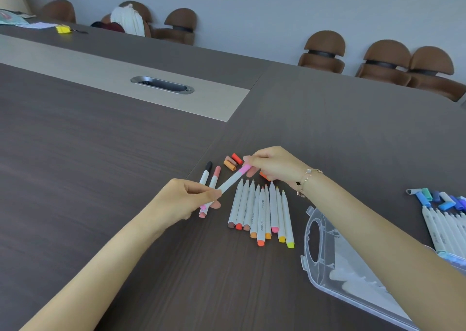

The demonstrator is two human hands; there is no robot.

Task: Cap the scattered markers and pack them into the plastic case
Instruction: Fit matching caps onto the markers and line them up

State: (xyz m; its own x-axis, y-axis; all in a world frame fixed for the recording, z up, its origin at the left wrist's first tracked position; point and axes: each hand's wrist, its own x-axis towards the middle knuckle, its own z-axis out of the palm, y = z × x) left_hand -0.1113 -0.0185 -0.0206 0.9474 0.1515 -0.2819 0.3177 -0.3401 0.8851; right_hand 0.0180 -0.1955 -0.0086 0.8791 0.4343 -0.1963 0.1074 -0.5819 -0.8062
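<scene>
- A white-barrelled marker with a pink cap (230,182) is held above the dark wood-grain table (100,179), pinched at its near end by the left hand (181,199) and at its capped far end by the fingertips of the right hand (272,165).
- Both hands are seen curled round the marker; a thin chain bracelet (306,179) is worn on the right wrist.
- Just beneath the left grip, two capped markers, one with a black cap (205,174) and one with a salmon cap (213,179), are seen lying on the table.
- Under the right hand and just nearer the person, a row of uncapped white markers with brown, orange, pink and yellow ends (261,212) is laid side by side.
- Beyond the right fingertips, loose caps in orange, brown and red (232,163) are gathered together.
- The clear plastic case (335,265) is seen lying open on the table under the right forearm.
- Further right of that arm, a group of blue-toned markers and caps (443,209) is laid out.
</scene>
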